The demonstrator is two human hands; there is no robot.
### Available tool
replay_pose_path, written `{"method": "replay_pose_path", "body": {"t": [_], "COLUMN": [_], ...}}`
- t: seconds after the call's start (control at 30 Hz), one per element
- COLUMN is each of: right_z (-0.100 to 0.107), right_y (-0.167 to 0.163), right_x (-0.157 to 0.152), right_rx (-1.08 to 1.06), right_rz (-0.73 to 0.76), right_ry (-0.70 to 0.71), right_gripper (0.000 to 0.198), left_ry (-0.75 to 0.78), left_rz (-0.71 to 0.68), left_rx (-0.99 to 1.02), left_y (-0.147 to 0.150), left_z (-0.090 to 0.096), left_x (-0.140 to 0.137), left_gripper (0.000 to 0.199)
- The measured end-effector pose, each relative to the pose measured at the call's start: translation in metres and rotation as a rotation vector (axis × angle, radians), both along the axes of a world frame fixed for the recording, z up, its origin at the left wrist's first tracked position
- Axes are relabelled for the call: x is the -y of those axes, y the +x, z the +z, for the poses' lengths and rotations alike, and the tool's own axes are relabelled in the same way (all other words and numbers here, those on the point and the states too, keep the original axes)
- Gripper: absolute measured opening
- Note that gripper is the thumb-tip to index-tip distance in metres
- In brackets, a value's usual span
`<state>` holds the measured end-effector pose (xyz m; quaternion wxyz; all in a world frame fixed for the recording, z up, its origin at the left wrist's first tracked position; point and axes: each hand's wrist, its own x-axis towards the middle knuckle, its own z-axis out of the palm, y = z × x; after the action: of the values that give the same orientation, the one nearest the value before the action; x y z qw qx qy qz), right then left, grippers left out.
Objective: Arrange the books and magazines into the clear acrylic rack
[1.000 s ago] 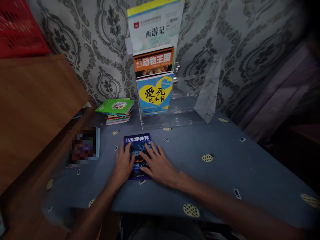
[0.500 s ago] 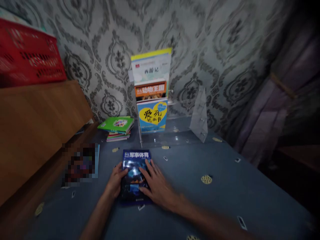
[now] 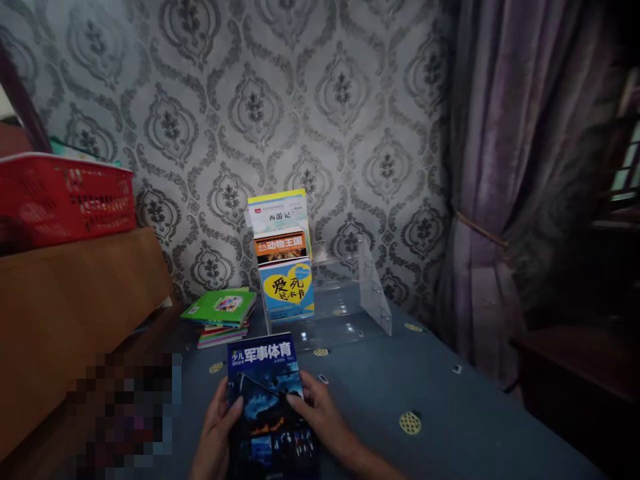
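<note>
Between my two hands is a dark blue book (image 3: 267,413) with large white characters across its top, its cover tilted toward me. My left hand (image 3: 219,423) grips its left edge, thumb on the cover. On the right edge, my right hand (image 3: 323,410) holds it the same way. Just beyond stands a clear acrylic rack (image 3: 375,293). Its left side carries a blue book with a yellow heart (image 3: 289,291), an orange-banded book (image 3: 281,247) behind that, and a tall white and yellow book (image 3: 279,215) at the back.
A stack of books with a green one on top (image 3: 220,308) lies left of the rack. At far left, a red basket (image 3: 95,200) sits on a brown wooden piece (image 3: 80,280). A pixelated item (image 3: 130,413) lies at lower left. A purple curtain (image 3: 490,180) hangs at right.
The book has come up off the blue cloth, tilted toward me. My right hand has gone from lying across the cover to gripping the right edge. The view has swung upward.
</note>
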<state>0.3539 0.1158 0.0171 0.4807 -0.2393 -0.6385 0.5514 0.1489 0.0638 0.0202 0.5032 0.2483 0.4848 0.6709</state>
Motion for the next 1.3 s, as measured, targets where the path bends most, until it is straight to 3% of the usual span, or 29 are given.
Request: {"method": "replay_pose_path", "body": {"t": [0.1, 0.17, 0.27, 0.47, 0.8, 1.03, 1.3], "right_z": [0.012, 0.015, 0.014, 0.017, 0.013, 0.023, 0.03], "right_y": [0.007, 0.011, 0.015, 0.015, 0.014, 0.012, 0.018], "right_x": [0.007, 0.011, 0.012, 0.01, 0.005, 0.003, -0.001], "right_rx": [0.069, 0.176, 0.26, 0.295, 0.248, 0.123, 0.134], "right_rz": [-0.193, -0.301, -0.345, -0.332, -0.189, -0.11, -0.049], "right_ry": [0.129, 0.223, 0.295, 0.309, 0.266, 0.165, 0.182], "right_gripper": [0.038, 0.033, 0.031, 0.029, 0.027, 0.031, 0.037], "left_ry": [0.032, 0.082, 0.115, 0.074, 0.185, 0.189, 0.162], "left_rz": [0.015, -0.074, -0.207, -0.25, -0.228, -0.258, -0.225], "left_rx": [0.009, -0.005, -0.057, -0.207, -0.302, -0.272, -0.33], "left_y": [0.007, 0.011, 0.013, 0.009, 0.01, 0.01, 0.01], "left_z": [0.013, 0.02, 0.021, 0.015, 0.012, 0.016, 0.018], "left_x": [-0.001, 0.001, 0.003, 0.004, 0.008, 0.01, 0.008], "left_gripper": [0.089, 0.083, 0.07, 0.06, 0.049, 0.054, 0.057]}}
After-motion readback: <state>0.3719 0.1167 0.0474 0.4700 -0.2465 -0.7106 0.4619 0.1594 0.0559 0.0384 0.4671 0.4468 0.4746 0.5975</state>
